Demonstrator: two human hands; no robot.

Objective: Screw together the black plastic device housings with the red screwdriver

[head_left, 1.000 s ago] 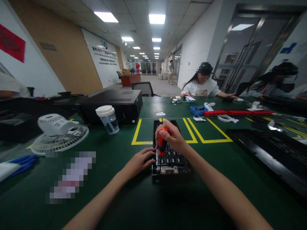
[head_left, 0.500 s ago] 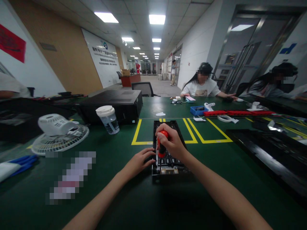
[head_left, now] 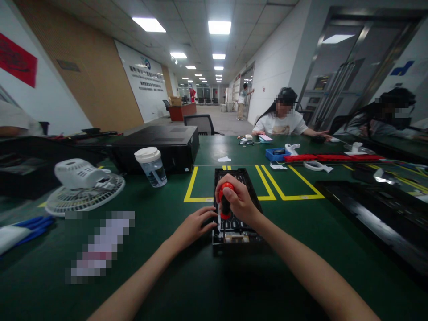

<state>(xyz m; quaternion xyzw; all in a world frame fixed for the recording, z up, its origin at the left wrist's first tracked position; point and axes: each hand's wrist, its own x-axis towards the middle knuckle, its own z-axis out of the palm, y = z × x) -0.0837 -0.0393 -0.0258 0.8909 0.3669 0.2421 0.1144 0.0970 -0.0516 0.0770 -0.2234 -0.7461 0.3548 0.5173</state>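
Note:
My right hand [head_left: 236,199] is closed round the red and black handle of a screwdriver [head_left: 225,213]. The tool stands nearly upright, its shaft pointing down at the near left corner of a black rectangular housing [head_left: 254,237]. Inside that housing I see a black grid-like pattern and a light metal piece [head_left: 236,238] along the near end. My left hand [head_left: 197,225] lies at the housing's left edge with fingers spread, the fingertips touching its side. Whether the screwdriver's tip sits in a screw is too small to tell.
Left of me are a white fan [head_left: 85,189], a lidded cup [head_left: 151,167], blue and white gloves [head_left: 25,232] and a black case [head_left: 157,145]. A long black panel [head_left: 374,223] lies at right. Farther back are a blue tray [head_left: 277,154] and a seated person [head_left: 282,116].
My right hand has turned slightly round the screwdriver handle, which stays in the same spot. My left hand and the housing look unmoved. A distant standing person has raised an arm toward the wall.

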